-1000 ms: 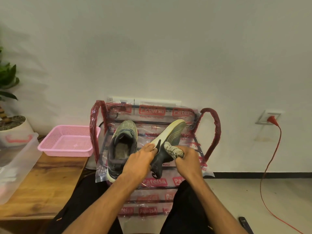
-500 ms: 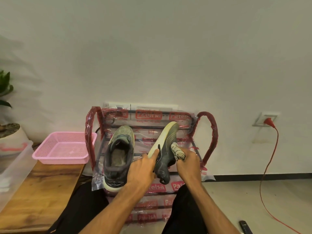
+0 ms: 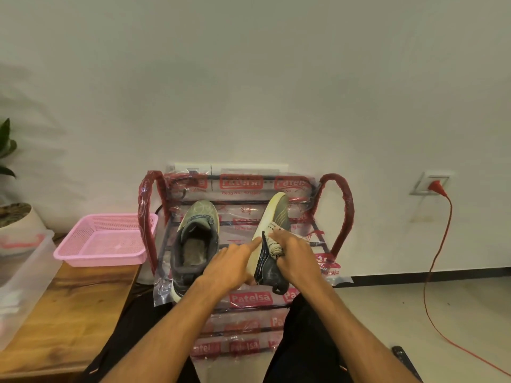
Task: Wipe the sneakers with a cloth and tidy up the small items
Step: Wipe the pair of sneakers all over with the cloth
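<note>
White wall (image 3: 249, 78); "Patelsa" rack (image 3: 250, 297) behind sneaker (image 3: 279, 214)

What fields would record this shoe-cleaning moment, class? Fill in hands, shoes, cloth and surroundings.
Left hand: holds the tilted sneaker at its pale sole
Right hand: grips the cloth against that sneaker's dark side
Other sneaker: sits sole-down on the rack, untouched
Rack: wrapped in printed plastic
Pink basket: on the wooden table, left of the rack
</note>
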Tool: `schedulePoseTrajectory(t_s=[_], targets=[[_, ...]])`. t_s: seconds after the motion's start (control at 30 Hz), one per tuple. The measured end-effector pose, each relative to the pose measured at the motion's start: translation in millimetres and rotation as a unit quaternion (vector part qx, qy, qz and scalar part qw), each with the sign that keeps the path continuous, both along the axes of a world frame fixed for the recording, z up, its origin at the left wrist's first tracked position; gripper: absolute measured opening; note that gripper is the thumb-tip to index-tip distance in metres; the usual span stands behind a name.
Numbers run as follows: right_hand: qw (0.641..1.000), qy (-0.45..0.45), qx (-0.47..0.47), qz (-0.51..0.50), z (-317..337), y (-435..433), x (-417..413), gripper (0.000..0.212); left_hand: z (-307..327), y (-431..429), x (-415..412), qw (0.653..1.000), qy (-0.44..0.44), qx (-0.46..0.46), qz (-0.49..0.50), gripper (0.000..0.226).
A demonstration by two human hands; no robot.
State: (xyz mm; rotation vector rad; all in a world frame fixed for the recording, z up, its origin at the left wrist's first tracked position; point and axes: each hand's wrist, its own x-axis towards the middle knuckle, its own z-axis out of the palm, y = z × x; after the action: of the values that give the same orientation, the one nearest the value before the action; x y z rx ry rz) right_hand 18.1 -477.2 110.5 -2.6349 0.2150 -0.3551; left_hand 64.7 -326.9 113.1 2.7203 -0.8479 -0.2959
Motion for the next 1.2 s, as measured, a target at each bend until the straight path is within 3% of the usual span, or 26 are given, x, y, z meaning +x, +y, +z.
schedulePoseTrajectory(t_s=[0.13, 0.23, 0.37, 0.47, 0.73, 0.93, 1.13, 1.2], targets=[[0.994, -0.019, -0.089, 0.060, -13, 13, -22, 0.062, -1, 0, -3, 1.000, -0.005, -0.018, -0.008, 0.096], [0.991, -0.037, -0.123, 0.038, -12, 3, -14, 0.061, 0, -1, -5, 1.000, -0.016, -0.008, -0.011, 0.096], [0.990, -0.029, -0.136, 0.031, -4, 15, -8, 0.053, -3, -1, -6, 1.000, -0.020, 0.014, -0.008, 0.096], [0.985, -0.026, -0.157, 0.064, -11, 24, -22, 0.059, -5, -2, -7, 0.999, -0.036, 0.026, -0.018, 0.094], [0.989, -0.044, -0.139, 0.022, -6, 10, -9, 0.062, -6, -6, -10, 0.992, -0.097, 0.054, -0.057, 0.095], [0.984, -0.011, -0.177, 0.035, -37, 37, -34, 0.075, -8, -3, -5, 0.988, -0.124, 0.061, -0.069, 0.088], [0.983, -0.007, -0.184, -0.023, -22, 23, -14, 0.065, -8, -5, -5, 0.984, -0.141, 0.080, -0.074, 0.093], [0.982, -0.010, -0.186, -0.015, -30, 37, -20, 0.071, -11, -3, -2, 0.983, -0.153, 0.074, -0.071, 0.090]])
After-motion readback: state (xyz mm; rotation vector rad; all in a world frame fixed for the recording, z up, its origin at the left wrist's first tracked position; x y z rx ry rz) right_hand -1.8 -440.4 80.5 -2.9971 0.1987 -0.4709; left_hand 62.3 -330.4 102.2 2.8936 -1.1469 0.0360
